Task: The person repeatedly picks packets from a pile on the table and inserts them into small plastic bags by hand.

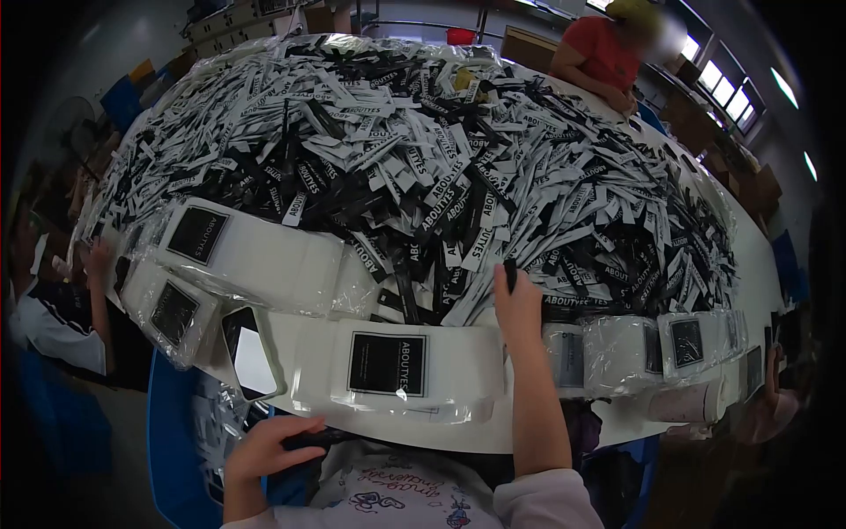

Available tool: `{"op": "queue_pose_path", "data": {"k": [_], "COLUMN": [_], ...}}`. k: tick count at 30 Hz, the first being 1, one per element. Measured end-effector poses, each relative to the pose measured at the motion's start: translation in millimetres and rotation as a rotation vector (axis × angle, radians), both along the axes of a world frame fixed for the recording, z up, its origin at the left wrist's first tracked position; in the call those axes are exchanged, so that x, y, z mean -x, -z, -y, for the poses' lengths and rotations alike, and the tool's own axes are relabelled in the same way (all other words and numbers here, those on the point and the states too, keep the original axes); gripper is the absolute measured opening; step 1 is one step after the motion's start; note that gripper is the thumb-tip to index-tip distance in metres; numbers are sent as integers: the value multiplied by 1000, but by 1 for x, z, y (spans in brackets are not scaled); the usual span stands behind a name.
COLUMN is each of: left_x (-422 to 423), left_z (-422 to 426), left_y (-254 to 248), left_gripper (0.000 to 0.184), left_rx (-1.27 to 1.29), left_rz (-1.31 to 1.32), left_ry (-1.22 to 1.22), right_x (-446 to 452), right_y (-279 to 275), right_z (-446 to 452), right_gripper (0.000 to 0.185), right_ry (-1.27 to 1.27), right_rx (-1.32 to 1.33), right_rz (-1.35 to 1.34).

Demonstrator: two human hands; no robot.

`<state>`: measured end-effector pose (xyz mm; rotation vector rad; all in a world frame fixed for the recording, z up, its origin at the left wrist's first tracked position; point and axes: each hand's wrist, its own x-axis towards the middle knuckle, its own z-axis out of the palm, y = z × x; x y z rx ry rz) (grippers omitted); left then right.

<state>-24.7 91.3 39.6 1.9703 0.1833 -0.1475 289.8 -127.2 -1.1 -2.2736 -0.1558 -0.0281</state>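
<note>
A large heap of black and white labelled packets [388,159] covers the table. My right hand [518,304] reaches to the heap's front edge, its fingers closed on a small black item [510,274]. Low at the table's front edge, my left hand [275,448] has thumb and fingers apart around the end of a dark strip [322,436]; whether it grips the strip is unclear. Between the hands lies a plastic-wrapped white pack with a black label [388,363].
A phone-like device [254,353] lies left of the pack. More wrapped packs [617,353] line the table's front. Blue bins [172,441] stand below. A person in red [599,53] works across the table; other people are at the left and right.
</note>
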Motion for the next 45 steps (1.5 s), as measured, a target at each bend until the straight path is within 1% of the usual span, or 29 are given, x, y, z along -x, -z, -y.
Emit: {"op": "queue_pose_path", "data": {"k": [2, 3, 4, 7, 8, 10, 12, 14, 16, 18, 20, 21, 22, 24, 25, 28, 29, 31, 32, 34, 35, 36, 37, 38, 40, 41, 42, 43, 45], "left_x": [-43, -65, -81, -95, -95, -97, -94, -94, -92, -90, -92, -92, -90, -88, -86, -81, -78, -74, -73, -68, -63, -58, -54, -56, -69, -77, -84, -82, -74], "left_z": [29, 47, 61, 74, 75, 74, 73, 72, 74, 76, 76, 77, 76, 76, 80, 90, 92, 99, 103, 107, 101, 104, 107, 107, 103, 100, 99, 97, 93], "left_y": [5, 3, 4, 38, 47, 42, 43, 46, 47, 43, 36, 34, 32, 28, 27, 22, 22, 31, 31, 36, 45, 41, 36, 35, 41, 44, 45, 40, 27], "left_gripper": [43, 43, 42, 48, 42, 37, 33, 23, 22, 22, 22, 22, 23, 23, 24, 25, 24, 26, 27, 25, 45, 64, 84, 114, 116, 117, 109, 109, 95], "left_rx": [-154, -322, -488, -585, -626, -596, -566, -491, -437, -383, -468, -466, -467, -475, -449, -438, -456, -498, -541, -545, -581, -614, -643, -612, -610, -611, -492, -492, -206], "left_rz": [122, 289, 455, 410, 465, 490, 501, 506, 504, 502, 570, 564, 563, 576, 572, 552, 527, 544, 543, 521, 541, 577, 606, 611, 643, 682, 748, 751, 347], "left_ry": [113, 128, 136, 222, 225, 200, 165, 79, 29, -15, -5, -16, -14, 2, -11, -35, -30, 61, 108, 198, 266, 167, 70, 44, 58, 68, 78, 79, 279], "right_x": [-5, -6, -6, -2, 3, 24, 58, 99, 119, 140, 160, 164, 166, 161, 163, 168, 167, 159, 160, 161, 165, 166, 170, 175, 186, 189, 190, 190, 190], "right_y": [13, 12, 9, 2, -4, -32, -48, -35, -14, 29, 54, 38, 36, 33, 31, 21, 18, 5, 6, -7, -23, -21, -18, -16, -21, -22, -24, -28, -36], "right_z": [-7, -11, -10, 4, 11, 25, 41, 70, 84, 84, 88, 99, 100, 96, 96, 99, 97, 86, 73, 45, 41, 41, 45, 47, 39, 35, 33, 35, 44], "right_gripper": [36, 38, 40, 29, 25, 21, 23, 18, 20, 22, 23, 23, 23, 20, 20, 22, 22, 16, 20, 29, 31, 31, 30, 29, 27, 25, 23, 23, 21], "right_ry": [14, 18, 0, 1, 25, 4, 18, -195, -292, -61, 89, -81, -79, -62, -56, 188, 238, 14, -12, -86, -60, -60, -270, -479, -547, -535, -523, -521, -576], "right_rx": [25, 51, -91, -454, -509, -543, -562, -789, -714, -463, -836, -737, -734, -469, -468, -847, -999, -756, -650, -464, -397, -400, -422, -441, -471, -438, -403, -402, -278], "right_rz": [9, 18, -28, 66, 197, 433, 520, 576, 655, 272, 204, 343, 325, 541, 549, -194, -342, -495, -463, -167, -244, -242, -369, -501, -496, -372, -246, -243, -273]}}
